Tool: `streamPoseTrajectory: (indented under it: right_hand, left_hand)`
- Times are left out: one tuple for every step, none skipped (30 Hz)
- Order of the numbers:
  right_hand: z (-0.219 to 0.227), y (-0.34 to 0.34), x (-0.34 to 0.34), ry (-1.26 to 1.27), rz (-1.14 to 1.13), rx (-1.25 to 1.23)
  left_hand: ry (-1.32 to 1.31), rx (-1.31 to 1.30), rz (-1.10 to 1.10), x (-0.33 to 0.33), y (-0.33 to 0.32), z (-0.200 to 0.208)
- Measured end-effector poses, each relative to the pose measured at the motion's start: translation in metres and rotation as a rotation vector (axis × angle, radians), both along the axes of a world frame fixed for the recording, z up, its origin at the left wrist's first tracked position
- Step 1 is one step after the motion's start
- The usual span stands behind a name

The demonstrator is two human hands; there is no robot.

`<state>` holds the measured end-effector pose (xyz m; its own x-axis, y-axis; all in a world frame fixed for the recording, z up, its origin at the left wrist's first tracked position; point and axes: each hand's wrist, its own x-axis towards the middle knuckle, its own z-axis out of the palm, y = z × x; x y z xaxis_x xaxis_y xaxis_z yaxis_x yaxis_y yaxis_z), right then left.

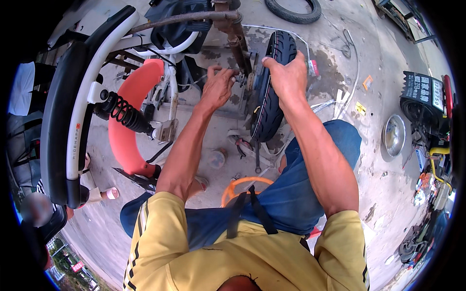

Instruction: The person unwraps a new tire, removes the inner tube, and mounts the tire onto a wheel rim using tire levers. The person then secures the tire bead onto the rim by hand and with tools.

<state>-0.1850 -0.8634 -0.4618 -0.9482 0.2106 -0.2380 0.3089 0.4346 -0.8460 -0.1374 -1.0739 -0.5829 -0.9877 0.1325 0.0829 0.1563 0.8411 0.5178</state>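
Note:
A small black wheel with a tyre (268, 119) stands upright in front of me, beside a rusty metal post (237, 46). My right hand (289, 80) grips the tyre's upper part, thumb on the near side and fingers over the right side. To the left of the wheel, my left hand (217, 88) has its fingers curled together at the small metal hardware (241, 77) by the axle. What lies between those fingertips is hidden. Below the wheel, a wrench-like metal bar (257, 157) points toward me.
On my left, a scooter has a white frame (80, 111), a red fender (124, 116) and a black coil spring (127, 115). A loose tyre (291, 14) lies at the far side. A metal bowl (394, 136) and cluttered parts are on the right. An orange ring-shaped thing (230, 186) is near my legs.

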Motion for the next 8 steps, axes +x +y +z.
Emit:
streamPoseTrajectory:
  right_hand:
    - [0.001,-0.004,0.001,0.022,0.001,0.025]
    - [0.002,-0.006,0.003,0.041,-0.007,0.053]
    - [0.003,-0.008,0.005,0.061,-0.014,0.08]
    - [0.004,-0.008,0.006,0.048,0.0,0.059]
    - [0.006,-0.008,0.006,0.034,0.014,0.037]
    - [0.009,-0.008,0.005,0.02,0.029,0.014]
    - [0.013,-0.007,0.005,-0.007,0.036,0.025]
    - [0.017,-0.006,0.002,-0.034,0.042,0.036]
  left_hand:
    - [-0.01,0.049,-0.003,0.001,-0.007,-0.01]
    - [-0.023,0.1,-0.014,0.002,-0.01,-0.018]
    - [-0.026,0.152,0.0,0.005,-0.012,-0.025]
    - [-0.029,0.211,0.006,0.006,-0.011,-0.03]
    - [-0.033,0.268,0.013,0.006,-0.01,-0.034]
    - [-0.073,0.261,0.017,0.003,-0.011,-0.037]
    - [-0.116,0.256,0.022,0.0,-0.009,-0.038]
    - [-0.16,0.251,0.028,-0.005,-0.007,-0.038]
